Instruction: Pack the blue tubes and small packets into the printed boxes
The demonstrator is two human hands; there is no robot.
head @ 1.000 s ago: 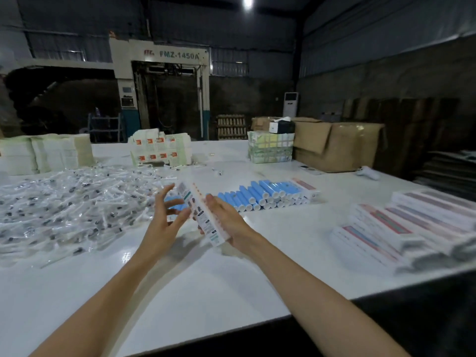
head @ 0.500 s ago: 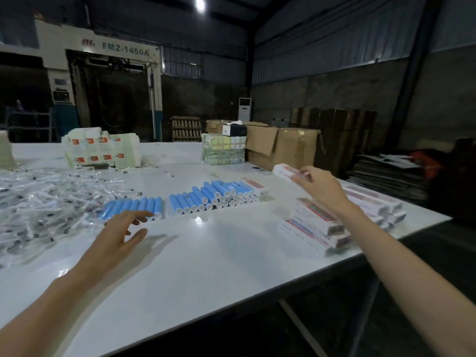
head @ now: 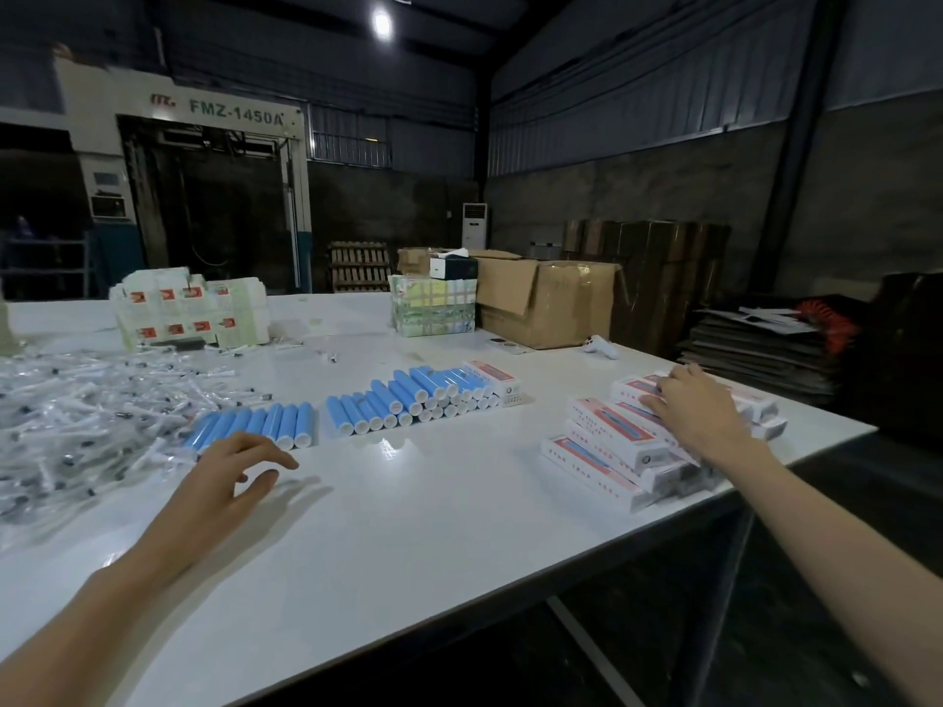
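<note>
The blue tubes (head: 408,400) lie in side-by-side rows on the glossy white table (head: 408,528). They are smooth cylinders with white caps, and some are stacked two deep. Just on the near side of the tubes, the left hand (head: 224,482) hovers with its fingers loosely curled and holds nothing. Well to the right of the tubes, the right hand (head: 699,415) lies flat with its fingers stretched over the stacked printed boxes (head: 612,441), which are long white cartons with red panels. Left of the tubes is a heap of crinkly clear small packets (head: 76,415). Behind the tubes stands an open brown cardboard carton (head: 551,303).
</note>
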